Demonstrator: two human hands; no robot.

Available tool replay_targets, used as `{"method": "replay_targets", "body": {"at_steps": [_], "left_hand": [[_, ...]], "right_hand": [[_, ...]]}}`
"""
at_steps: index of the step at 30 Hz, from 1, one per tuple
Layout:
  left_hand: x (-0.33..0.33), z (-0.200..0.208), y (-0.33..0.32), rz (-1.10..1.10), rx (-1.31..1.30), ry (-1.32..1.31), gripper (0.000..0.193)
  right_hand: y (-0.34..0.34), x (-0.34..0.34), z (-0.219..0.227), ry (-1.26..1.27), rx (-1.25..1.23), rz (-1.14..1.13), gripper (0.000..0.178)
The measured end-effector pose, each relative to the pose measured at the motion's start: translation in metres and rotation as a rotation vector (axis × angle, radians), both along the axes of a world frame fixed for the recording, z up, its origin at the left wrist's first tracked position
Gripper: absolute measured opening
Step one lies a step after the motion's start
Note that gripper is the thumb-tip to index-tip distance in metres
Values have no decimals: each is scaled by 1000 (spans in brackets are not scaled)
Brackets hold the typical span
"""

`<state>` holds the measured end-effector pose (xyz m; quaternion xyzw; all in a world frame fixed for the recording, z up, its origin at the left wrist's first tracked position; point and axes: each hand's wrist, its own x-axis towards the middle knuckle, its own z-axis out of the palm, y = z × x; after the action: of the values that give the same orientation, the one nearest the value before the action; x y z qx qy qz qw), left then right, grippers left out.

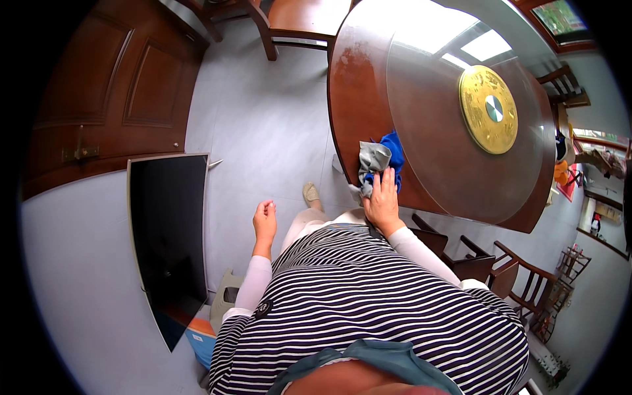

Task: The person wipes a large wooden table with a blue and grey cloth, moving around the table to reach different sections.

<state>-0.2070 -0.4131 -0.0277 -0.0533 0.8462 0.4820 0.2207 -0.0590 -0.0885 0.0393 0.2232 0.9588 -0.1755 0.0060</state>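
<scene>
My right hand (383,203) lies on a bunched grey and blue cloth at the near left edge of the round wooden table (359,99). Its fingers are stretched out and flat, pressing on the cloth rather than wrapping round it. The grey cloth (374,157) is crumpled, with the blue cloth (395,151) beside and partly under it; some of both is hidden by my fingers. My left hand (265,220) hangs in the air over the floor, fingers curled in, with nothing visible in it.
A clear glass turntable (428,131) with a gold round centre (471,108) covers much of the table. Wooden chairs (526,276) stand at the right, another chair (306,20) at the far side. A large black screen (168,230) and a brown door (118,79) are to my left.
</scene>
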Motion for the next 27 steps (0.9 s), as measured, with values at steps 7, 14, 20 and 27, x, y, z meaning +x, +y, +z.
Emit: {"method": "replay_targets", "body": {"at_steps": [7, 14, 20, 27], "left_hand": [[-18, 17, 50, -207, 93, 48, 21], [-19, -3, 27, -458, 56, 40, 21], [-24, -34, -32, -308, -61, -158, 25], [-53, -24, 51, -472, 21, -15, 26]], "right_hand": [[63, -166, -15, 237, 59, -23, 73], [66, -139, -17, 168, 78, -97, 68], [49, 44, -8, 189, 65, -129, 68], [43, 36, -3, 111, 49, -163, 73]]}}
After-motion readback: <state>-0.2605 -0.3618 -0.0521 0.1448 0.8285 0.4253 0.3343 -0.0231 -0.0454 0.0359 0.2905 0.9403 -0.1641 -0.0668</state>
